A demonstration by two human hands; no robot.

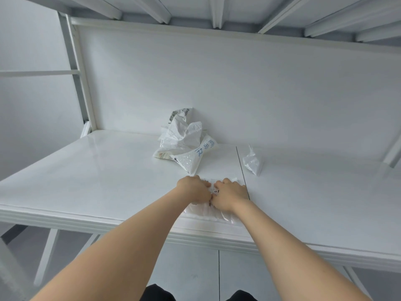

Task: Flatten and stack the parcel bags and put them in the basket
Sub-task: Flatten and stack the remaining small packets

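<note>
Flattening is judged to be the step in hand. One bubble-lined parcel bag (206,213) is laid on the table (86,181) at its front edge, just left of the seam (240,164) in the surface. Both hands are set on top of it — the left hand (193,189) on its left half, the right hand (230,194) on its right half, the two meeting over the bag's middle. The fingers of both are bent down onto the bag; whether it is pinched or only pressed cannot be told. The bag's long axis appears to run from the front edge toward the back, so it lies directly beneath the fingers and neither hand is nearer. An outward sweep from the middle toward the bag's sides is judged to be called for. A pile of crumpled bags (184,144) is seen at the back edge, straight beyond the hands, and a small crumpled bag (252,162) right of the seam — nearer the right hand. No basket is seen.
</note>
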